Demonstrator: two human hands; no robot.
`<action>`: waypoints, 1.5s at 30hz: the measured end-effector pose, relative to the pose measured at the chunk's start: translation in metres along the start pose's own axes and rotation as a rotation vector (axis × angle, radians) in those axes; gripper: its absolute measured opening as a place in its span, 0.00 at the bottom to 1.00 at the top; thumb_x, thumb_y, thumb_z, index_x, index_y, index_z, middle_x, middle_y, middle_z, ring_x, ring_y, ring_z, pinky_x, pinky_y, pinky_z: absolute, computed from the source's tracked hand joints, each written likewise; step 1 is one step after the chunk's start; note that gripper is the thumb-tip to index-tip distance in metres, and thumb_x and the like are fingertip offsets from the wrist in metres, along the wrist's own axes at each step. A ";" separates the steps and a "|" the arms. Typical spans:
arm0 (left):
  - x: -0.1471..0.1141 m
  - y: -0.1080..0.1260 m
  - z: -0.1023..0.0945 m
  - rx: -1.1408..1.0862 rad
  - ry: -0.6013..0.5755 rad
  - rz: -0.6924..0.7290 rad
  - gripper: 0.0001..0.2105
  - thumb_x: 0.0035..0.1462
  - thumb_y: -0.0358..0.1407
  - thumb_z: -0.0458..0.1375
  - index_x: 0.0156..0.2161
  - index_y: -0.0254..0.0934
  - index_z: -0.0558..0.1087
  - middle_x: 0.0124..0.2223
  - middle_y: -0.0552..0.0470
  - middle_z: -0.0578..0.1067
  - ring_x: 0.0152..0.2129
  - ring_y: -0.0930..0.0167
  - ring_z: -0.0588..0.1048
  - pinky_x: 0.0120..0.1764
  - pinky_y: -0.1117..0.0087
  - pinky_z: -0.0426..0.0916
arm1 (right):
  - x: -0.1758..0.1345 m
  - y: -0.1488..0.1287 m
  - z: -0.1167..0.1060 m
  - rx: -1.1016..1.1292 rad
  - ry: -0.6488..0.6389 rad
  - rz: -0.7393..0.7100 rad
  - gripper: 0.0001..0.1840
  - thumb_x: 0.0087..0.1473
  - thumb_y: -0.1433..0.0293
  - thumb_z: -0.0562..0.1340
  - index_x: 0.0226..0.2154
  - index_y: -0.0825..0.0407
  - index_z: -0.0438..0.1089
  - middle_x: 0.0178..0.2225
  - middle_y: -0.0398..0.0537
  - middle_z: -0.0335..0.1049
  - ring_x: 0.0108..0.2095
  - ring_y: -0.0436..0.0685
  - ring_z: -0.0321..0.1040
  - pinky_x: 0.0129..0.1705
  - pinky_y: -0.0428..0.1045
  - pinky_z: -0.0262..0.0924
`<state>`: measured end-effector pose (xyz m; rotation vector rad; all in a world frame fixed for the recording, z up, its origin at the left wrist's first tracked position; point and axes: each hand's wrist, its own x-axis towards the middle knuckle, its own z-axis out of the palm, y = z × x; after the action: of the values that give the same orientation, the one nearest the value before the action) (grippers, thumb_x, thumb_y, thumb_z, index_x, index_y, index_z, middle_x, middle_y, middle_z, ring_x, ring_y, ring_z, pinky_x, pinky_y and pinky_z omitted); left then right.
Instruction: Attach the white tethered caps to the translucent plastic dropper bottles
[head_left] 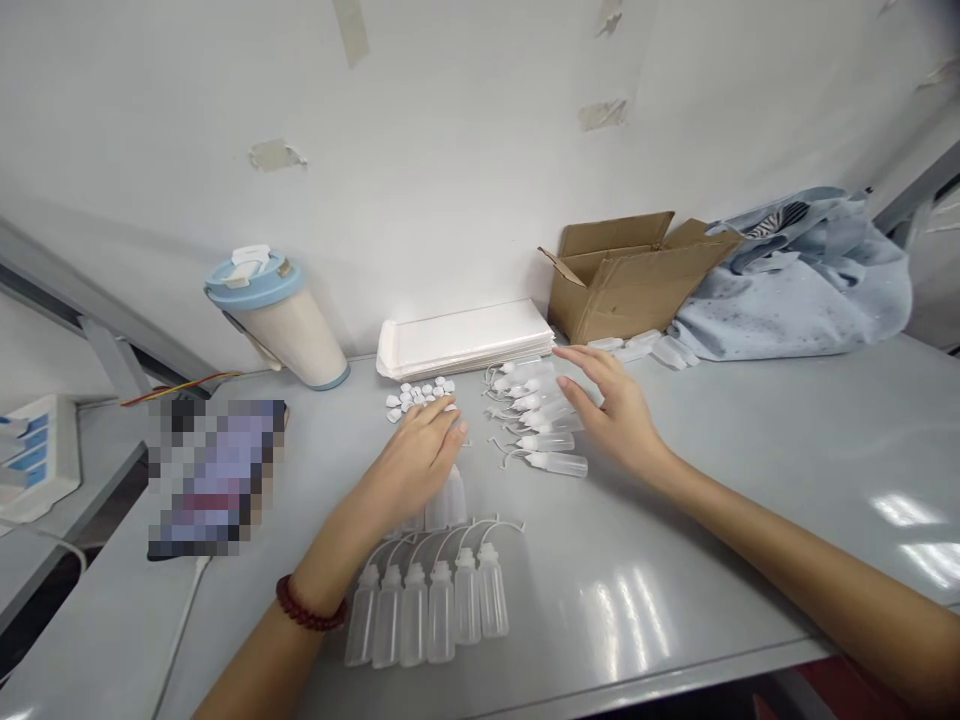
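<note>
My left hand (420, 455) reaches over a small pile of white caps (409, 398), its fingers stretched out and their tips at the pile's near right edge. Whatever lies under the palm is hidden. Below that hand, clear plastic squeeze bottles (441, 612) lie in a row, with thin curved straps at their necks. More clear bottles (450, 498) show partly beneath the wrist. My right hand (611, 410) is open, thumb and fingers apart, just right of several bottles lying on their sides (555, 463) with white nozzle tops pointing left. Nothing shows in its grasp.
Against the wall are a stack of flat white boxes (465, 340), an open cardboard box (637, 290), and blue cloth (810, 290). A tumbler (289, 325) stands at left, behind a phone (225, 480) with a cable. Loose translucent pieces (660, 348) lie before the cardboard box.
</note>
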<state>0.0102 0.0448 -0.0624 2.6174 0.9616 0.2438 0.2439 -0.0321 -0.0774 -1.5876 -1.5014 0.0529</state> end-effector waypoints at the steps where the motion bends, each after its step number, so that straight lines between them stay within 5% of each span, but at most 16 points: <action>1: -0.001 0.000 0.000 -0.001 0.008 0.000 0.21 0.67 0.39 0.37 0.40 0.35 0.72 0.56 0.42 0.68 0.58 0.61 0.59 0.57 0.54 0.57 | -0.002 -0.004 -0.001 -0.019 0.028 -0.034 0.16 0.60 0.67 0.55 0.50 0.49 0.67 0.51 0.55 0.65 0.52 0.62 0.61 0.51 0.60 0.58; 5: -0.004 -0.001 -0.001 0.001 0.036 0.007 0.20 0.67 0.37 0.38 0.39 0.36 0.73 0.53 0.44 0.71 0.58 0.61 0.61 0.57 0.54 0.58 | -0.016 -0.028 -0.005 0.031 -0.005 -0.206 0.11 0.60 0.70 0.54 0.44 0.51 0.67 0.41 0.55 0.67 0.44 0.60 0.66 0.45 0.56 0.62; 11: -0.006 -0.005 -0.002 0.029 0.077 -0.006 0.15 0.63 0.32 0.43 0.38 0.34 0.73 0.49 0.43 0.74 0.53 0.61 0.66 0.55 0.57 0.62 | -0.052 -0.063 -0.008 0.168 -0.799 -0.516 0.14 0.64 0.69 0.51 0.47 0.56 0.65 0.31 0.49 0.71 0.29 0.53 0.66 0.31 0.47 0.60; 15: -0.007 -0.010 -0.001 0.063 0.123 -0.042 0.14 0.59 0.28 0.44 0.37 0.34 0.73 0.46 0.42 0.74 0.48 0.61 0.70 0.51 0.58 0.65 | -0.064 -0.070 -0.004 0.077 -0.966 -0.641 0.16 0.64 0.68 0.50 0.47 0.56 0.67 0.27 0.48 0.70 0.25 0.53 0.64 0.26 0.48 0.55; 23: -0.007 -0.016 0.001 0.095 0.186 -0.037 0.14 0.57 0.25 0.45 0.33 0.35 0.73 0.38 0.45 0.75 0.40 0.65 0.73 0.44 0.63 0.69 | -0.061 -0.069 -0.003 0.055 -0.975 -0.564 0.15 0.64 0.67 0.50 0.44 0.56 0.68 0.27 0.48 0.70 0.25 0.52 0.64 0.27 0.48 0.55; 33: -0.005 -0.022 0.004 0.100 0.205 -0.070 0.12 0.53 0.22 0.46 0.32 0.34 0.72 0.36 0.45 0.75 0.35 0.64 0.73 0.40 0.63 0.68 | -0.061 -0.068 -0.004 -0.149 -0.983 -0.650 0.18 0.65 0.64 0.48 0.36 0.55 0.70 0.23 0.46 0.68 0.19 0.50 0.58 0.21 0.47 0.46; 45: -0.007 -0.012 -0.005 -0.087 0.259 -0.151 0.09 0.49 0.23 0.48 0.30 0.36 0.68 0.33 0.49 0.73 0.29 0.66 0.72 0.36 0.64 0.67 | -0.058 -0.060 -0.004 -0.174 -0.555 -0.707 0.15 0.63 0.71 0.49 0.37 0.56 0.71 0.21 0.44 0.61 0.20 0.50 0.54 0.21 0.46 0.49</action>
<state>-0.0038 0.0496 -0.0629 2.4598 1.1988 0.5828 0.1853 -0.0905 -0.0690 -1.1255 -2.4907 -0.0451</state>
